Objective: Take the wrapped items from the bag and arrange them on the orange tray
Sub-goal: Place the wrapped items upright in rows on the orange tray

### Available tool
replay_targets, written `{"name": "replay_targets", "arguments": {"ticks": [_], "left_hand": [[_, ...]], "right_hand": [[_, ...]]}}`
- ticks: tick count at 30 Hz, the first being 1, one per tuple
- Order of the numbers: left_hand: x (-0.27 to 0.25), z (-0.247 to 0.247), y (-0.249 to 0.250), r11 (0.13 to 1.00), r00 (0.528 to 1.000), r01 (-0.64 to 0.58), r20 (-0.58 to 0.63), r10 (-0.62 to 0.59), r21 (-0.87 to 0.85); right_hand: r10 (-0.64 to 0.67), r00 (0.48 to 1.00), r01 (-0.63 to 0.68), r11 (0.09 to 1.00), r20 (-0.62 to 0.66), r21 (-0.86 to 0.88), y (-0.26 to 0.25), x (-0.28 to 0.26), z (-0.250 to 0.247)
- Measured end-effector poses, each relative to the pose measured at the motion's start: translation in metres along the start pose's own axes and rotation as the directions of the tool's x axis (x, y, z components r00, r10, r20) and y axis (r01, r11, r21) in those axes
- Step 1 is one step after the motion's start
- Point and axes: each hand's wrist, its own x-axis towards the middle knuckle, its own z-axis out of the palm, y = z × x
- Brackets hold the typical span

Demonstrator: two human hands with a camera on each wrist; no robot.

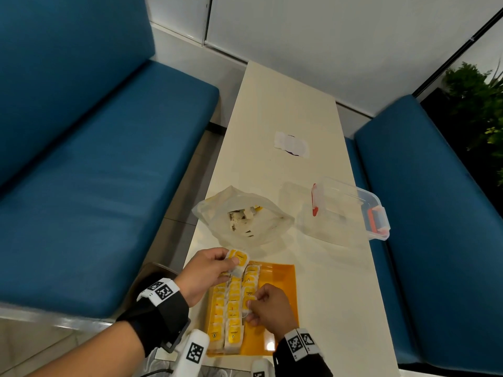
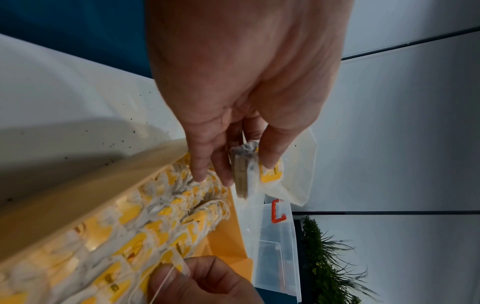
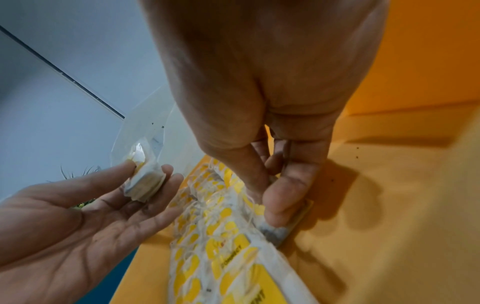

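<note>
The orange tray [image 1: 283, 278] lies at the near end of the cream table, its left half filled with rows of yellow-and-white wrapped items [image 1: 231, 308]. My left hand [image 1: 231, 263] hovers over the tray's far left corner and grips a small stack of wrapped items [image 1: 239, 259], also seen in the left wrist view [image 2: 242, 181]. My right hand [image 1: 251, 306] pinches one wrapped item [image 3: 280, 230] at the right edge of the rows, low on the tray floor [image 3: 389, 205]. The clear plastic bag [image 1: 261, 227] stands open beyond the tray with wrapped items inside.
A clear plastic box [image 1: 345, 208] with orange latches sits right of the bag. A white paper patch [image 1: 291, 145] lies farther up the narrow table. Blue benches [image 1: 81, 186] flank both long sides. The tray's right half is bare orange.
</note>
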Motion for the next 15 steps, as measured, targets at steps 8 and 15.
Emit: {"name": "replay_targets", "arguments": {"ticks": [8, 15], "left_hand": [[-0.002, 0.000, 0.002, 1.000, 1.000, -0.002, 0.012, 0.001, 0.010], [-0.004, 0.007, 0.005, 0.999, 0.996, -0.041, 0.082, 0.039, 0.027]], "right_hand": [[-0.144, 0.976, 0.128, 0.987, -0.162, -0.101, -0.022, -0.013, -0.012], [-0.349, 0.935, 0.354, 0.916, -0.062, 0.187, -0.075, -0.038, -0.024]]}}
